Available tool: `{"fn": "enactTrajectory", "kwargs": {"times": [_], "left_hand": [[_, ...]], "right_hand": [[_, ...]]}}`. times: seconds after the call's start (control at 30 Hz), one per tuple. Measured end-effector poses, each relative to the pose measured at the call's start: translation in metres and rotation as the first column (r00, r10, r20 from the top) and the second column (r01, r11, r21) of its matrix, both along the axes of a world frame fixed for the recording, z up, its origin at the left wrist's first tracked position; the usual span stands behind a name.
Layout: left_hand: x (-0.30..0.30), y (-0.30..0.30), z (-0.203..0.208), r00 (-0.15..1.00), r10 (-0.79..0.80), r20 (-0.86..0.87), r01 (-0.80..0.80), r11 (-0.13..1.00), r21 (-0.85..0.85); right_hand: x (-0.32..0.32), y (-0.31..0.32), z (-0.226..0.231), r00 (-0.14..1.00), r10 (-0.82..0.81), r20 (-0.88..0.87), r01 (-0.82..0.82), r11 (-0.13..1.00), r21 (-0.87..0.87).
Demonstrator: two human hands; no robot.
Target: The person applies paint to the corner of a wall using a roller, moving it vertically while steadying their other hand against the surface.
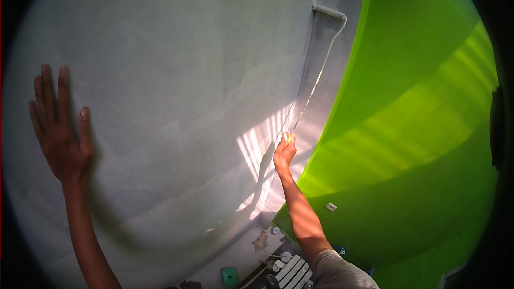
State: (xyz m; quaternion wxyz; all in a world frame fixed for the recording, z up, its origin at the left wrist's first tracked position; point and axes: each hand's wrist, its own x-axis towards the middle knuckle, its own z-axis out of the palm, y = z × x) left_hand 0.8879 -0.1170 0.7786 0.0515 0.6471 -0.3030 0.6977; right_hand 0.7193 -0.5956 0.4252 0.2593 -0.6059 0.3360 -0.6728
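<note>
My right hand (pixel 285 152) is closed around the yellow handle of a paint roller (pixel 319 75). Its long thin metal rod runs up and away from my fist to the roller head (pixel 329 12), which lies against a narrow grey strip of wall (pixel 334 43) near the corner. Darker, wet-looking patches show around the head. Far to the left, my left hand (pixel 61 134) rests flat on the large pale grey wall (pixel 176 75), its fingers stretched upward and holding nothing.
A bright green wall (pixel 412 91) fills the right side, with an outlet plate (pixel 331 207) low on it. Below are a slatted white bench (pixel 293 273), a green container (pixel 229 276) and a scrap of brown material (pixel 261 241). Barred sunlight falls across the walls.
</note>
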Motion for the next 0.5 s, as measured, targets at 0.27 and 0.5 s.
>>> {"fn": "enactTrajectory", "kwargs": {"times": [0.27,0.5], "left_hand": [[0.000,-0.001,0.000,1.000,-0.004,0.016,0.004,1.000,0.000],[0.003,0.000,0.001,1.000,-0.011,0.030,0.010,1.000,0.012]], "right_hand": [[-0.013,0.008,-0.041,0.999,0.045,-0.003,-0.045,0.999,-0.012],[-0.020,0.020,-0.058,0.994,0.108,-0.011,-0.103,0.968,0.227]]}}
